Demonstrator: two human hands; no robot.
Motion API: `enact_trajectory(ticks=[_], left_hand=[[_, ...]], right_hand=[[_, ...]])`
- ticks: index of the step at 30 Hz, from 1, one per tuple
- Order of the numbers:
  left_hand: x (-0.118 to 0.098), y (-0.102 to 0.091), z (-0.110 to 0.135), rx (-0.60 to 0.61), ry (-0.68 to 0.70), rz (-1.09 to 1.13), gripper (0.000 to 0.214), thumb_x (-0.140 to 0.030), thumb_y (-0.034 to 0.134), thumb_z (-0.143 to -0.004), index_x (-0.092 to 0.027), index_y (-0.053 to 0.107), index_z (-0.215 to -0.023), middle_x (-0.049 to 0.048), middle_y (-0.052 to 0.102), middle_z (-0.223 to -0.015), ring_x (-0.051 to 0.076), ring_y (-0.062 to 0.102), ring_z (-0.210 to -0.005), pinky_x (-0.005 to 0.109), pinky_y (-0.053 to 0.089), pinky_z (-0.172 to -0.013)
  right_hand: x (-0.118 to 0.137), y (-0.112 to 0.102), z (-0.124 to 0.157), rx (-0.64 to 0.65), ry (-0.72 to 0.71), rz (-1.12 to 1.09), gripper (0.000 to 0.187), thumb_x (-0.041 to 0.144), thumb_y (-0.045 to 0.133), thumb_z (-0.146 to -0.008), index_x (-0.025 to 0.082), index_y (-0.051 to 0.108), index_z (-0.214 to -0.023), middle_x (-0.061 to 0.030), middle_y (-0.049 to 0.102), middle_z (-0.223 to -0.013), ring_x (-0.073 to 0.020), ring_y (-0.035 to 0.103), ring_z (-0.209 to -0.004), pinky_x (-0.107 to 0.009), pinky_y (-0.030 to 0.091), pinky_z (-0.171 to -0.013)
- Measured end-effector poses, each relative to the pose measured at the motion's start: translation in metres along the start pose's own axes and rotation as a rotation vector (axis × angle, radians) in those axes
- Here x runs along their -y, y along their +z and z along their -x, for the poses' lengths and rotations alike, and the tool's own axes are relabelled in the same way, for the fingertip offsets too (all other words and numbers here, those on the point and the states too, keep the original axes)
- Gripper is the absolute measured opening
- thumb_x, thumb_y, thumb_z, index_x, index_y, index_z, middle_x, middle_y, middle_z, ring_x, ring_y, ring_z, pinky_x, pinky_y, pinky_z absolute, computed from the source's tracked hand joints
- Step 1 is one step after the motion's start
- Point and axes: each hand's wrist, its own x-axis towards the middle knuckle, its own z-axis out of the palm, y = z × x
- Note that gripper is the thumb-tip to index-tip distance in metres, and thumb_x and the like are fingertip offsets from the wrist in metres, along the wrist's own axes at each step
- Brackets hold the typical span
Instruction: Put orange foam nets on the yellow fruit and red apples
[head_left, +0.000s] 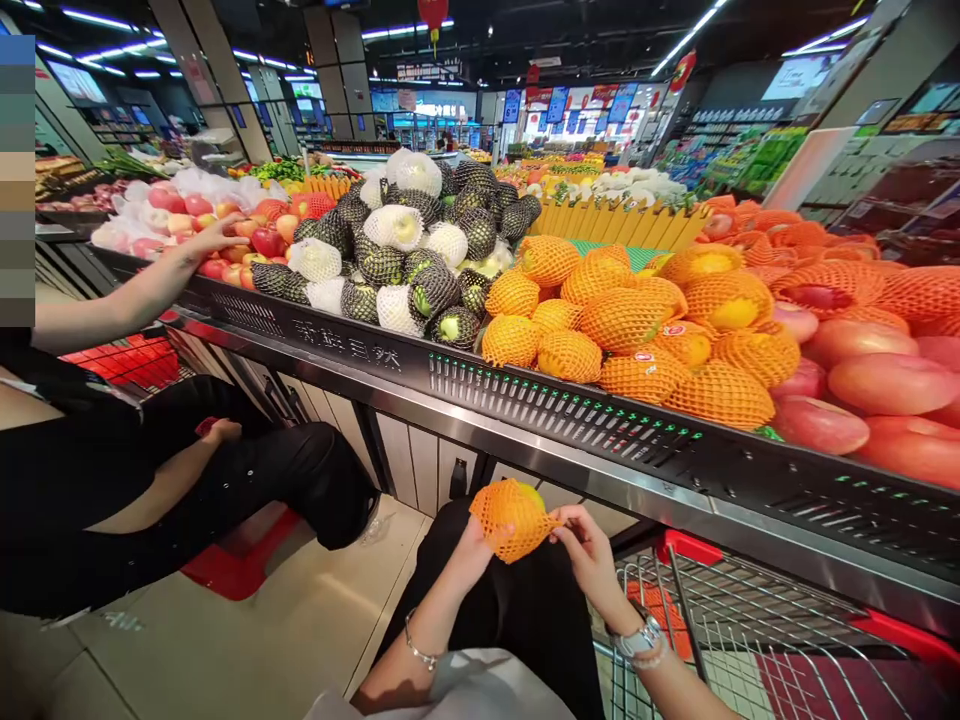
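Observation:
Low over my lap, my left hand (pixel 472 550) cups a rounded fruit in an orange foam net (pixel 510 522). A yellow-green patch of the fruit (pixel 532 494) shows at the net's upper right. My right hand (pixel 588 556) pinches the gathered right end of the net between thumb and fingers. Both hands are in front of the display, below its front edge. Similar yellow fruits in orange foam nets (pixel 630 315) are heaped on the shelf above. The underside of the held fruit and some of my left fingers are hidden.
A black display rail (pixel 525 400) runs across in front. Netted dark and white fruits (pixel 427 240) lie left of centre, large red fruits (pixel 892 380) right. A wire cart (pixel 750 620) stands by my right arm. At left, a seated person's hand (pixel 219 238) touches apples.

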Motion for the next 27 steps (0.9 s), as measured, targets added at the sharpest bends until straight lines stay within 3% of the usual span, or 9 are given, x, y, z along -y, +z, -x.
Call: enact_trajectory(ticks=[6,10,12,15,18,20,22,24,27], left_hand=[[0.0,0.007,0.004,-0.057,-0.007,-0.077,0.065,-0.045,0.083,-0.059,-0.016,0.059,-0.111,0.0156,0.064,-0.12,0.033,0.057,-0.118,0.051,0.034,-0.11],[0.011,0.018,0.001,-0.124,0.136,-0.306,0.05,-0.032,0.077,-0.066,-0.019,0.061,-0.111,0.0126,0.065,-0.118,0.033,0.056,-0.118,0.052,0.034,-0.11],[0.014,0.027,0.005,-0.083,0.2,-0.505,0.04,-0.025,0.074,-0.067,-0.021,0.066,-0.106,0.0114,0.065,-0.118,0.034,0.054,-0.121,0.053,0.031,-0.112],[0.007,0.038,0.019,0.067,0.228,-0.696,0.043,-0.022,0.071,-0.068,-0.02,0.067,-0.11,0.0135,0.063,-0.122,0.034,0.051,-0.124,0.052,0.03,-0.113],[-0.012,0.039,0.034,0.296,0.14,-0.701,0.043,-0.029,0.069,-0.071,-0.021,0.067,-0.114,0.0133,0.065,-0.12,0.032,0.056,-0.119,0.047,0.038,-0.108],[-0.026,0.037,0.036,0.274,0.086,-0.611,0.029,-0.039,0.062,-0.08,-0.022,0.07,-0.102,0.0113,0.07,-0.108,0.029,0.064,-0.105,0.045,0.045,-0.101],[-0.034,0.039,0.03,0.062,0.147,-0.453,0.038,-0.049,0.058,-0.082,-0.021,0.067,-0.106,0.0114,0.068,-0.111,0.027,0.063,-0.107,0.043,0.045,-0.1],[-0.031,0.046,0.022,-0.102,0.254,-0.277,0.069,-0.057,0.071,-0.07,-0.022,0.052,-0.127,0.0136,0.057,-0.13,0.029,0.052,-0.124,0.043,0.039,-0.106],[-0.01,0.06,0.015,-0.06,0.259,-0.113,0.101,-0.05,0.085,-0.052,-0.025,0.038,-0.137,0.0145,0.048,-0.139,0.032,0.045,-0.13,0.043,0.038,-0.108]], right_hand=[[-0.002,0.013,-0.001,-0.175,0.062,-0.109,0.032,0.052,0.063,-0.079,0.022,0.053,-0.085,0.0005,0.058,-0.076,-0.0129,0.056,-0.066,-0.025,0.049,-0.061],[0.01,0.026,0.016,-0.065,0.256,-0.332,0.043,0.059,0.049,-0.086,0.026,0.048,-0.115,-0.0079,0.062,-0.114,-0.0208,0.064,-0.096,-0.034,0.055,-0.071],[0.016,0.028,0.022,-0.029,0.315,-0.423,0.05,0.058,0.055,-0.083,0.026,0.047,-0.121,-0.0098,0.06,-0.122,-0.0242,0.062,-0.107,-0.039,0.056,-0.08],[0.024,0.022,0.018,-0.127,0.332,-0.427,0.051,0.05,0.064,-0.078,0.024,0.051,-0.12,-0.0108,0.061,-0.122,-0.0262,0.061,-0.109,-0.044,0.052,-0.091],[0.027,0.007,0.001,-0.238,0.304,-0.411,0.055,0.052,0.06,-0.08,0.022,0.047,-0.124,-0.0118,0.058,-0.125,-0.0254,0.06,-0.11,-0.044,0.05,-0.095],[0.027,-0.002,-0.007,-0.305,0.21,-0.34,0.064,0.05,0.064,-0.076,0.023,0.041,-0.129,-0.0109,0.056,-0.127,-0.0245,0.059,-0.112,-0.043,0.049,-0.096],[0.026,-0.005,-0.007,-0.295,0.102,-0.225,0.075,0.048,0.071,-0.07,0.023,0.037,-0.132,-0.0105,0.054,-0.129,-0.0251,0.056,-0.114,-0.043,0.046,-0.099],[0.027,0.0,0.003,-0.194,0.019,-0.123,0.08,0.051,0.073,-0.067,0.022,0.037,-0.133,-0.0114,0.051,-0.132,-0.0269,0.051,-0.12,-0.044,0.041,-0.105],[0.033,0.013,0.023,-0.005,-0.059,-0.065,0.077,0.066,0.058,-0.077,0.023,0.038,-0.138,-0.0099,0.041,-0.143,-0.0265,0.039,-0.134,-0.042,0.03,-0.114]])
